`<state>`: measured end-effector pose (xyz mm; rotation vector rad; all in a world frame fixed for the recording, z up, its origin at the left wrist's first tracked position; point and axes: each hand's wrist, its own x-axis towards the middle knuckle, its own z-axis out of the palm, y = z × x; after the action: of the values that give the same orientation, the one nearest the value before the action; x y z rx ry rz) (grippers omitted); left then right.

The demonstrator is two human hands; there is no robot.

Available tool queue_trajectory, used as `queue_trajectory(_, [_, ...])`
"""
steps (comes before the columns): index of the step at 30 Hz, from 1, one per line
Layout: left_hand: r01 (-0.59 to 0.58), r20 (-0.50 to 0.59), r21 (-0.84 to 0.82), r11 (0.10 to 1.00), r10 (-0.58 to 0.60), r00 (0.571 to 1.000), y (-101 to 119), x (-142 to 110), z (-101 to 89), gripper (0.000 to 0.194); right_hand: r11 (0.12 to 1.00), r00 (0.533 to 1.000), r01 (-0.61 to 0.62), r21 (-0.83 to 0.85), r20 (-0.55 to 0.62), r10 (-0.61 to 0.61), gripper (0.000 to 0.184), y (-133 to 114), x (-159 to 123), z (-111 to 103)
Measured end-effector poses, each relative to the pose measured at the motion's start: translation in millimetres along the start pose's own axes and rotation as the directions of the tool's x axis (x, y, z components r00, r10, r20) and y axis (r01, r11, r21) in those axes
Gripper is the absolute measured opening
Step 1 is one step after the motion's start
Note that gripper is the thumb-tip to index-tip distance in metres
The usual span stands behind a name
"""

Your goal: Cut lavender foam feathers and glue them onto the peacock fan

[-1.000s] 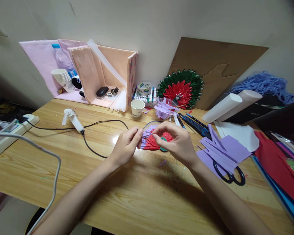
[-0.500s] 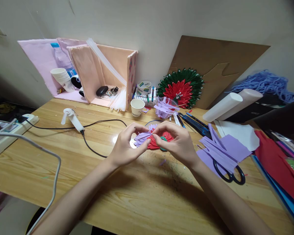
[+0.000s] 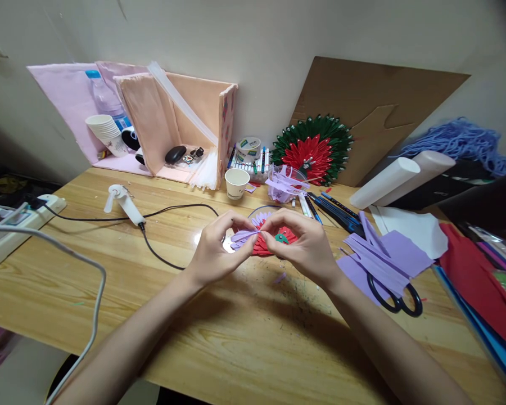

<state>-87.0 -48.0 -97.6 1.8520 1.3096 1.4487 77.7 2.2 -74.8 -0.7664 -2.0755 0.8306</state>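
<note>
Between my two hands is a small strip of purple paper (image 3: 247,233), pinched at its end by the fingertips of both. My left hand (image 3: 219,244) is closed on the strip from the left. From the right, the thumb and forefinger of my right hand (image 3: 300,239) meet the same strip. Below and behind the fingers lies a layered paper flower (image 3: 267,246) with red petals, purple petals at its far side and a green piece (image 3: 281,238) on it. My hands hide part of this flower.
Scissors (image 3: 394,306) lie with purple paper sheets (image 3: 409,253) at the right. A white glue gun (image 3: 126,205) and its cord are at the left. A paper cup (image 3: 236,184), a tub of purple strips (image 3: 284,191) and a green-and-red paper fan (image 3: 314,149) stand behind.
Both hands keep their pinch on the purple strip, with only slight finger movement. The view has shifted a little; the other things stay in place.
</note>
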Motion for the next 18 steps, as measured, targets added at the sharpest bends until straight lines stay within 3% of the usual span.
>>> queue_trajectory(18, [-0.041, 0.01, 0.019, 0.999, 0.041, 0.999, 0.5, -1.0, -1.7, 0.012, 0.999, 0.999, 0.036, 0.009, -0.012, -0.036, 0.001, 1.7, -0.9, 2.4])
